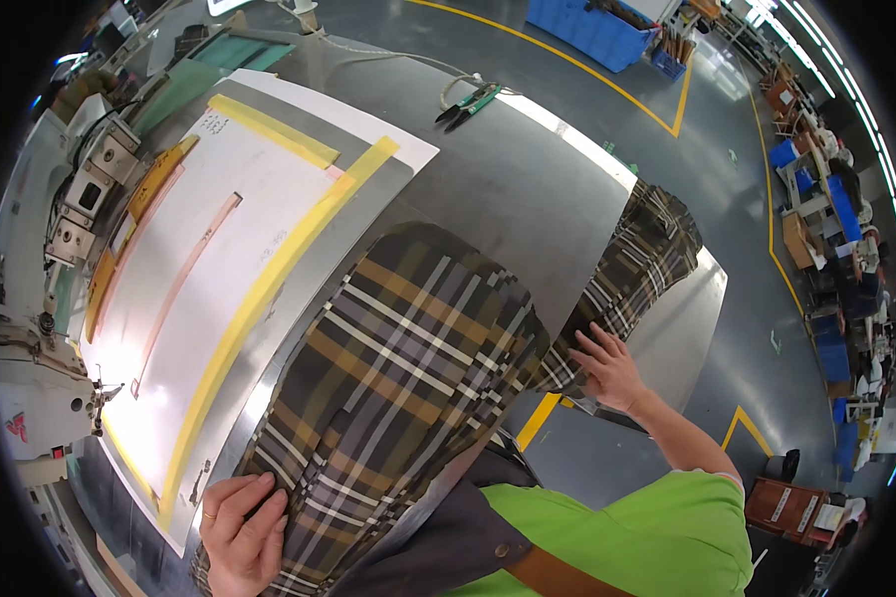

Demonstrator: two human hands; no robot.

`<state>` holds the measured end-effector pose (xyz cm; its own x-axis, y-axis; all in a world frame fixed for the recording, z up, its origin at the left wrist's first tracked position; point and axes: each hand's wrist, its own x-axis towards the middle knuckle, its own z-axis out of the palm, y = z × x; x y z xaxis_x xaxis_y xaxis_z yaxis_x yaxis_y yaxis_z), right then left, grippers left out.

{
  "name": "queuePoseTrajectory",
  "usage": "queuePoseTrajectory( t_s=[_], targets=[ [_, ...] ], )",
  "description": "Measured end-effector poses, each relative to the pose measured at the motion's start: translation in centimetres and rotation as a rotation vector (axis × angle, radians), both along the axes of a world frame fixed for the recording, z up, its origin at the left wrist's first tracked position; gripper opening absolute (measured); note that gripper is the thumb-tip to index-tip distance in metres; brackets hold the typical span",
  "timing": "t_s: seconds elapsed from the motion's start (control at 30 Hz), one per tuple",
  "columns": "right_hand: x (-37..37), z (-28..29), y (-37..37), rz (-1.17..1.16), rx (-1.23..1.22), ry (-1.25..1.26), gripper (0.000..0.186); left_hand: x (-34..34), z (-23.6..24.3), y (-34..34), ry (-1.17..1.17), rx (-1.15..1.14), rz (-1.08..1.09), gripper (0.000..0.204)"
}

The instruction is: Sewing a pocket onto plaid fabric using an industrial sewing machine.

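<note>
Plaid fabric in brown, black, grey and white lies over the metal table's near side, close against my body. At its lower left edge, my left hand has its fingers curled and pressed together on the cloth. Farther right, my right hand has its fingers spread, the tips against a darker plaid part. More plaid fabric lies bunched across the table's right end. Whether the two plaid parts are one piece, I cannot tell.
Left of the fabric lies a white template sheet with yellow tape strips. Sewing machine parts stand at the far left. Green-handled snips rest near the table's back edge. Beyond, a blue bin stands on the floor.
</note>
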<state>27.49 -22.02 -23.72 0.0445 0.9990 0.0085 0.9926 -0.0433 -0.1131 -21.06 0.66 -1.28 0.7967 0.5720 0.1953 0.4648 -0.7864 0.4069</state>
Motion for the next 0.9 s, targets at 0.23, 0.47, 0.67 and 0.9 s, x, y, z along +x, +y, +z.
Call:
queuePoseTrajectory(
  t_s=[0.23, 0.47, 0.67, 0.9],
  targets=[
    [11.3, -2.8, 4.0, -0.558, 0.365, 0.052, 0.038, -0.1, -0.2, 0.0, -0.004, 0.005, -0.018, 0.028],
    [21.3, -3.0, 8.7, -1.022, -0.152, 0.041, 0.067, -0.5, 0.2, -0.5, 0.026, 0.006, 0.036, 0.029],
    [28.2, -1.6, 9.4, -1.03, 0.05, -0.106, 0.075, -0.2, 0.5, -0.6, 0.07, 0.004, 0.044, 0.028],
    [27.5, -4.7, 4.3, -1.28, 0.303, 0.12, 0.094, -0.9, 0.3, -0.6, 0.071, 0.026, 0.084, 0.026]
  ],
)
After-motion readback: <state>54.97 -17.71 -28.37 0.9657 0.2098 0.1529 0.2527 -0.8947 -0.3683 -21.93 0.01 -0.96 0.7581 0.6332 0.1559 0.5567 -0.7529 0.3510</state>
